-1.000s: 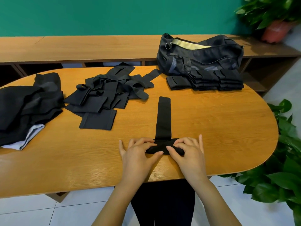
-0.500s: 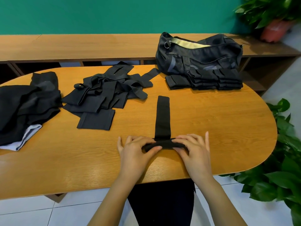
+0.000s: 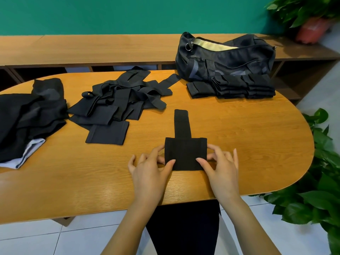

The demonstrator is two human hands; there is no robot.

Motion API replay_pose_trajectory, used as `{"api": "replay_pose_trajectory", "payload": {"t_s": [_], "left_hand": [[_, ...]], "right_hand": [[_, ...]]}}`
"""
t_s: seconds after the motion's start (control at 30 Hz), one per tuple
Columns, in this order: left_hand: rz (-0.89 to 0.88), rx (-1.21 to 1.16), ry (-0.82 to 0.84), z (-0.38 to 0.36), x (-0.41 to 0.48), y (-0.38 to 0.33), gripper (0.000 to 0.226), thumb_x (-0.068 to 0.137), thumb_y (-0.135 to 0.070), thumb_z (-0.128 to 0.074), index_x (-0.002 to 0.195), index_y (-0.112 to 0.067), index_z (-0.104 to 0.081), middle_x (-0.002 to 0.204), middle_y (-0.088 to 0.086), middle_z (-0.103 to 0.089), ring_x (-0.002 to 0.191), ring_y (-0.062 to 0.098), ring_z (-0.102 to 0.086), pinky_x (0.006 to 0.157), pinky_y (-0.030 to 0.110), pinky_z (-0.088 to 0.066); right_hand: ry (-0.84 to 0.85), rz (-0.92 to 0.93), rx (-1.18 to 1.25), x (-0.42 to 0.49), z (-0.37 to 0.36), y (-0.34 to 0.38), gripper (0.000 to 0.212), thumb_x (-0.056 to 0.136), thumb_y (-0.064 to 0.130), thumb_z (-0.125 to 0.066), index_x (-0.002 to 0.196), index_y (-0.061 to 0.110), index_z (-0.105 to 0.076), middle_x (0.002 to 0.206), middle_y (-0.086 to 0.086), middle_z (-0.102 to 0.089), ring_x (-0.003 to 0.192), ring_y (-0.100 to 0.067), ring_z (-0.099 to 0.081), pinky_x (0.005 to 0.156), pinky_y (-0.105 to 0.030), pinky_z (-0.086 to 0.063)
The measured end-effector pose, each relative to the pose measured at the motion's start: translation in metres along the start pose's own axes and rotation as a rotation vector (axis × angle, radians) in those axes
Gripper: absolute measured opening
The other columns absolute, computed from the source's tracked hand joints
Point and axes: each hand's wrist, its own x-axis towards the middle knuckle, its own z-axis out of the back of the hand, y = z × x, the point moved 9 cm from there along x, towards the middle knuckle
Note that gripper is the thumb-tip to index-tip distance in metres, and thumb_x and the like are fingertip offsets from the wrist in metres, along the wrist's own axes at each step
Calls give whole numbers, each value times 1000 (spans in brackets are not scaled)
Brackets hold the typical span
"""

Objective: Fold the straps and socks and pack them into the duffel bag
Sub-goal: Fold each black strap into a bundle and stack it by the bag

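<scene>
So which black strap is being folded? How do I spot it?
Find the near edge of the wooden table. The strap lies there alone, pinched at its sides by the left hand and right hand. Unlike the tangled pile behind, it is a flat square with one narrow tail pointing away.

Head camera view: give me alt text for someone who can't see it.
A left hand and right hand pinch a partly folded black strap on a wooden table. A pile of loose straps lies farther left, and a folded stack sits in front of an open duffel bag at the far right.
</scene>
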Motion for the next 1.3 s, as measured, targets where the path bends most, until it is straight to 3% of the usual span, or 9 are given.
{"api": "replay_pose_trajectory", "payload": {"t_s": [0.1, 0.23, 0.33, 0.4, 0.63, 0.73, 0.97, 1.3], "left_hand": [[-13, 100, 6, 0, 2, -3, 61, 81, -47, -70, 136, -33, -46, 78, -19, -52, 92, 5, -49, 109, 45, -23], [-171, 79, 25, -2, 5, -10, 38, 79, -46, -70, 114, -34, -62, 110, -16, -55, 110, 11, -48, 107, 50, -26], [-209, -62, 217, -15, 5, -10, 35, 76, -55, -66, 107, -40, -67, 129, -26, -49, 126, 1, -31, 115, 57, -2], [-234, -45, 297, -22, 2, -10, 40, 73, -59, -66, 109, -42, -67, 132, -29, -48, 133, 3, -26, 114, 56, 10], [-224, -44, 270, -21, 1, -11, 28, 78, -45, -71, 105, -39, -70, 126, -29, -52, 137, 9, -27, 113, 55, 15], [-236, -32, 250, -20, -1, -11, 26, 81, -47, -66, 105, -37, -72, 128, -23, -56, 137, 10, -29, 113, 54, 16], [-275, -37, 195, -17, -3, -17, 49, 81, -63, -40, 100, -33, -74, 121, -16, -64, 132, 16, -40, 113, 61, 8], [-274, 22, 208, -17, -1, -19, 36, 79, -56, -56, 99, -33, -74, 113, -19, -63, 127, 12, -40, 113, 61, 7]], "right_hand": [[-10, -5, -24, 1, 0, 2, 51, 82, 43, -69, 127, 24, -55, 82, 17, -54, 98, -9, -51, 121, -42, -8], [19, 140, -62, 3, 1, 12, 43, 85, 57, -61, 119, 31, -63, 115, 10, -57, 121, -17, -46, 120, -51, -10], [135, 285, -43, 0, -11, 17, 41, 82, 64, -51, 109, 40, -70, 129, 19, -56, 135, -12, -34, 119, -51, 5], [188, 316, -31, -2, -17, 15, 42, 80, 68, -48, 107, 43, -70, 130, 23, -55, 138, -10, -31, 118, -54, 7], [198, 320, -54, -3, -20, 14, 45, 78, 72, -48, 106, 45, -70, 130, 24, -56, 139, -9, -32, 118, -51, 13], [199, 330, -109, -5, -21, 16, 45, 78, 73, -49, 106, 45, -70, 130, 22, -57, 139, -12, -32, 117, -57, 9], [165, 302, -131, -8, -20, 24, 38, 78, 63, -50, 99, 41, -74, 126, 17, -63, 136, -19, -38, 112, -69, -4], [161, 241, -63, -6, -23, 25, 41, 88, 57, -38, 92, 38, -74, 117, 19, -64, 132, -17, -41, 113, -68, -6]]}}
